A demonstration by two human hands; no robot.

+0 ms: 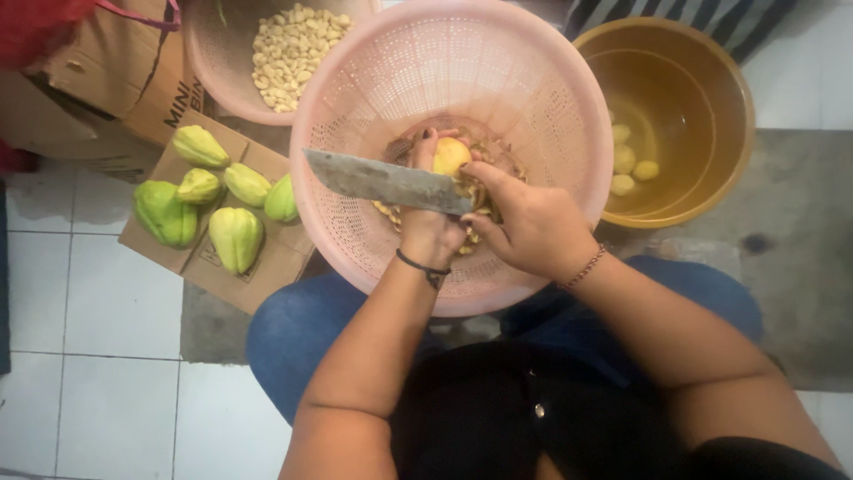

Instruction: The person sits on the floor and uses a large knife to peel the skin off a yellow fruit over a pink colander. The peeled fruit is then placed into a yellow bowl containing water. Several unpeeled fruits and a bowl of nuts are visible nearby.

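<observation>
A large pink perforated basket (373, 80) rests against my knees. Over it, my left hand (429, 236) is curled around a small yellow potato (451, 156), with the fingertips wrapped over its top. My right hand (533, 227) grips the handle of a wide, dull grey knife (382, 180). The blade stretches out to the left across my left hand, just below the potato. Brown peelings (388, 213) lie in the basket's bottom under both hands.
A yellow-brown bucket (711, 107) at the right holds a few peeled potatoes (626, 160). Behind the big basket, a second pink basket (213, 62) carries pale pieces. Several green chayotes (235, 236) lie on flattened cardboard (267, 267) at the left, near a cardboard box (107, 80).
</observation>
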